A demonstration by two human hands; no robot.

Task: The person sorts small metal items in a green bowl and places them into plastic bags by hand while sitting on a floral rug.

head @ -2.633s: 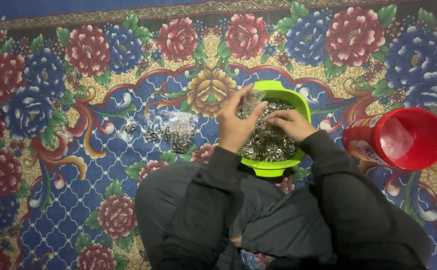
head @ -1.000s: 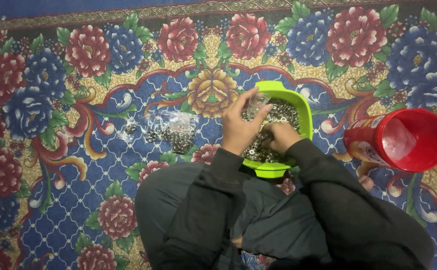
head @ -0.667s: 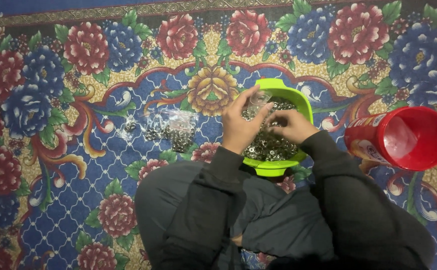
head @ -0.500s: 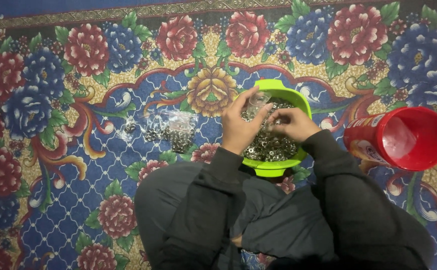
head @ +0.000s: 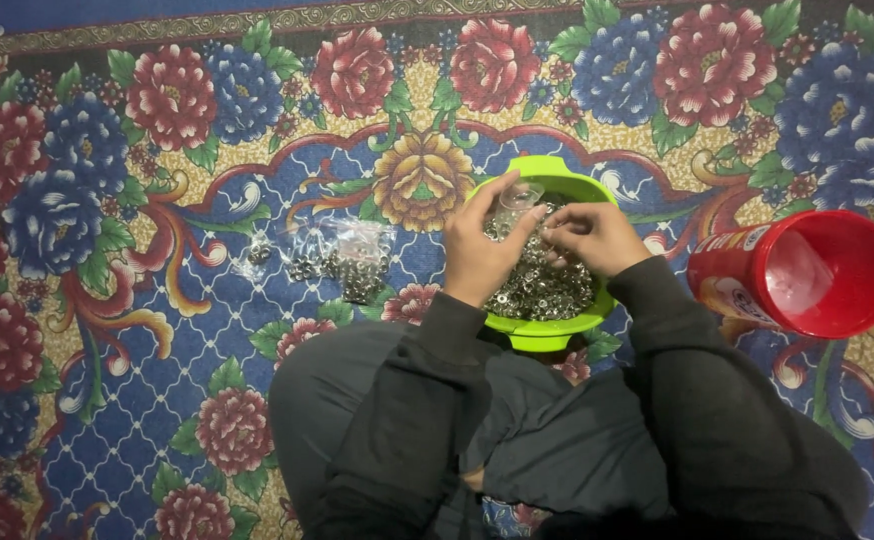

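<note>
Green bowl [head: 547, 335] of small metal rings [head: 542, 290] sits on the floral carpet [head: 107, 300], directly ahead of the seated person. Both hands are over the bowl. Left hand [head: 485, 250] is closed around a small clear bag [head: 517, 197], held at its mouth. Right hand [head: 592, 235] is pinched shut beside the bag; its contents cannot be seen. Filled clear bags [head: 342, 262] lie left of the bowl, well apart; a red cup [head: 807, 275] lies tipped at right.
</note>
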